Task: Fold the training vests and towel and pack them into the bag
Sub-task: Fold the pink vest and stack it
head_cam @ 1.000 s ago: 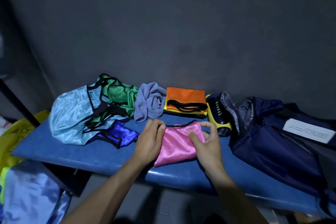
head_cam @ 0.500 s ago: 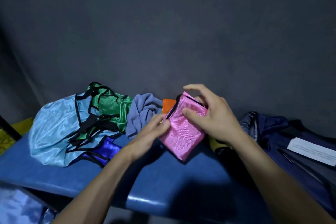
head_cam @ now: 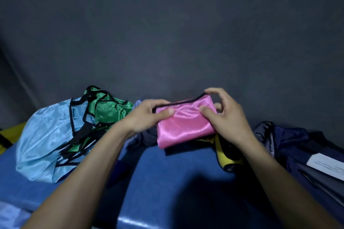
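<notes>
Nearest the camera, two bare forearms reach out over the blue worktop [head_cam: 176,182], whose near edge catches a strip of light. Just beyond them the folded pink vest [head_cam: 184,122] is held up off the worktop, gripped at both ends so that its layers probably stay together while it is carried. The left hand [head_cam: 147,115] pinches the vest's left end, thumb on the near face and fingers curled behind the black-trimmed top edge. The right hand [head_cam: 225,117] holds the right end, thumb pressing the near face and fingers arched over the top corner, likely to keep the fold from springing open. To the left, heaped loosely and seemingly not yet folded, lie the light blue vest [head_cam: 44,141] and, farther back, the green vest [head_cam: 106,109]. The greyish-blue towel [head_cam: 138,102] shows crumpled behind the left hand. Low on the right a yellow-and-black object [head_cam: 226,156] lies between the vest and the navy bag [head_cam: 297,145], which sits slumped at the right with a white sheet [head_cam: 327,163] resting on it; whether its mouth is open cannot be told.
</notes>
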`<move>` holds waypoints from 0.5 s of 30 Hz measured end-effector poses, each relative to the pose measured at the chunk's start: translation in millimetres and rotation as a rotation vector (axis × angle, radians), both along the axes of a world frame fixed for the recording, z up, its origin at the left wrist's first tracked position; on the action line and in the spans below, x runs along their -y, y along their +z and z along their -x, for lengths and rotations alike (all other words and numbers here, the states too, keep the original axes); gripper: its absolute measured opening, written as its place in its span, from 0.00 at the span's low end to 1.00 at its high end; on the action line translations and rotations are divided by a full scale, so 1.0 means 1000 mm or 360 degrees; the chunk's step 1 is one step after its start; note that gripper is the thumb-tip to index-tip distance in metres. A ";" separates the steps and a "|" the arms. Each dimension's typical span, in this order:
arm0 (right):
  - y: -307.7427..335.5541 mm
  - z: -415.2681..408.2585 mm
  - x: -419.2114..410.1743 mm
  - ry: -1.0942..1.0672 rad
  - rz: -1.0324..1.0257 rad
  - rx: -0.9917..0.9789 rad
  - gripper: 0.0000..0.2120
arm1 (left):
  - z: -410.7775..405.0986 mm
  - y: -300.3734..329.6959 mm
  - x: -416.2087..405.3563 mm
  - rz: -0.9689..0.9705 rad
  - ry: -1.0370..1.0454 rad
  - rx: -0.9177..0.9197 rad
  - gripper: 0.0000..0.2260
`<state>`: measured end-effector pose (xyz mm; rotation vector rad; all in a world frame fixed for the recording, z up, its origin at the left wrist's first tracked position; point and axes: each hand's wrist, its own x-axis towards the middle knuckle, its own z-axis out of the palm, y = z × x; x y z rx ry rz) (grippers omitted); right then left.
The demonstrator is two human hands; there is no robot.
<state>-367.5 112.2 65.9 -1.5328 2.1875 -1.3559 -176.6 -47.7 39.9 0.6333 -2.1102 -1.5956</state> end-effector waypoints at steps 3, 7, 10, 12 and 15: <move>-0.011 0.012 0.017 -0.0239 -0.0149 0.0274 0.17 | 0.040 0.008 0.026 0.0113 0.0246 0.0127 0.08; -0.019 0.021 0.039 -0.0439 -0.0523 0.0228 0.18 | 0.086 -0.001 0.039 0.0386 0.0432 0.0469 0.07; -0.029 0.020 0.046 -0.0496 -0.0734 0.0083 0.20 | 0.096 -0.024 0.032 0.0630 0.0684 0.0446 0.07; -0.035 0.018 0.046 -0.0561 -0.0778 0.0028 0.19 | 0.099 -0.032 0.025 0.0738 0.0778 0.0376 0.07; -0.040 0.013 0.046 -0.0613 -0.0697 0.0040 0.17 | 0.094 -0.036 0.009 0.1080 0.0866 0.0376 0.07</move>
